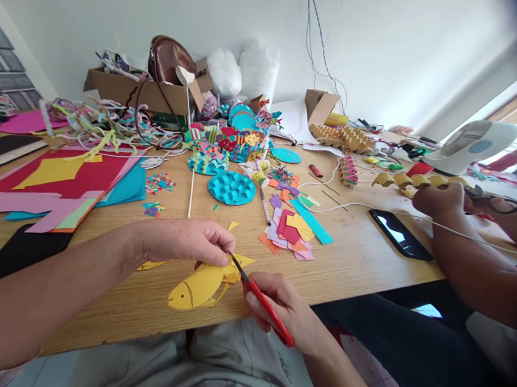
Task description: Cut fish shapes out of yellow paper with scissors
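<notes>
A yellow paper fish (pixel 198 288) with a drawn eye and gill line is pinched at its upper part by my left hand (pixel 204 241). My right hand (pixel 279 308) is closed round the red handles of a pair of scissors (pixel 264 302). The scissor blades point up and left, and their tips meet the yellow paper right beside my left fingertips. Yellow offcuts hang around the fish's tail, and a small yellow scrap (pixel 233 225) lies just beyond my left hand.
Coloured sheets (pixel 97 173) lie at the left, near a black item (pixel 27 252). Ahead are a turquoise disc (pixel 232 188), paper scraps (pixel 290 232) and a pen (pixel 265 207). At the right, a phone (pixel 400 234) lies near another person's hands, which hold scissors and a wavy yellow strip (pixel 399 180).
</notes>
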`<state>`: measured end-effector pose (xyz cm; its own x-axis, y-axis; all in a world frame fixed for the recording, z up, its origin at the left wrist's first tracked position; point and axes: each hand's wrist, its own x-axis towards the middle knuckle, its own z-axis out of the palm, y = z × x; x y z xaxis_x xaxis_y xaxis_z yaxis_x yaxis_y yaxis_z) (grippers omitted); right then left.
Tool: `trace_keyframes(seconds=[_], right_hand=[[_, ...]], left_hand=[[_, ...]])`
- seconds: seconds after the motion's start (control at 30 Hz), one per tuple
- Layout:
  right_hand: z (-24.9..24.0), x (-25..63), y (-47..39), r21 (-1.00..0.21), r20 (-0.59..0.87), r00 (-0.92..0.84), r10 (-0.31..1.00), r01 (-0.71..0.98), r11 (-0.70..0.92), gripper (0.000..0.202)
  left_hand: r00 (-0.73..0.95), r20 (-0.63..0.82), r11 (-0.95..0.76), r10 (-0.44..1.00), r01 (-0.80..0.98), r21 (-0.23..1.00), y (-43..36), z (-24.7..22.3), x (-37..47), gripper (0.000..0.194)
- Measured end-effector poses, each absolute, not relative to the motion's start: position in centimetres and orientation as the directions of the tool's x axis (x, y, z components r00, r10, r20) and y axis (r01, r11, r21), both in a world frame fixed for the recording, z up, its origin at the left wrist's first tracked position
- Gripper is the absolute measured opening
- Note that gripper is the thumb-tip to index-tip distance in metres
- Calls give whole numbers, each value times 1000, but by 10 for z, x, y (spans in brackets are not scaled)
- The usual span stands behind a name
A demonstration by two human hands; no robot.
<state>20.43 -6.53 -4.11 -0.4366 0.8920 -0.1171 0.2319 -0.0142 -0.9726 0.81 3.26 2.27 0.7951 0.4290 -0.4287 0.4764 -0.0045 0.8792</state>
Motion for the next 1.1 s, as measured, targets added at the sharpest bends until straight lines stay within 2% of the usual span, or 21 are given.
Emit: trace_keyframes(seconds=[0.27,0.4,0.53,0.67,0.83,0.97,1.1], right_hand=[[-42,203,-65,-960,-118,-410,905,280,2,46],[-39,203,-63,-984,-100,-393,914,173,-33,49],[-33,201,-54,-998,-54,-282,958,23,-50,46],[-26,194,-41,-1000,-7,-185,983,17,-4,39],[-17,181,-31,-1000,-7,-230,973,-23,-13,32],[-14,171,-28,-998,19,-299,954,-56,2,26],[-16,167,-27,-998,29,-249,968,-60,14,18]], left_hand=[[782,-435,-5,446,488,873,33,21,7,13],[773,-418,-85,477,514,854,35,21,5,14],[781,-384,-192,493,528,827,35,22,6,17],[761,-369,-241,534,555,796,32,24,8,17],[726,-280,-340,628,579,741,23,27,5,15],[725,-269,-379,634,594,710,21,27,6,15],[736,-233,-391,636,567,725,24,35,-2,16]])
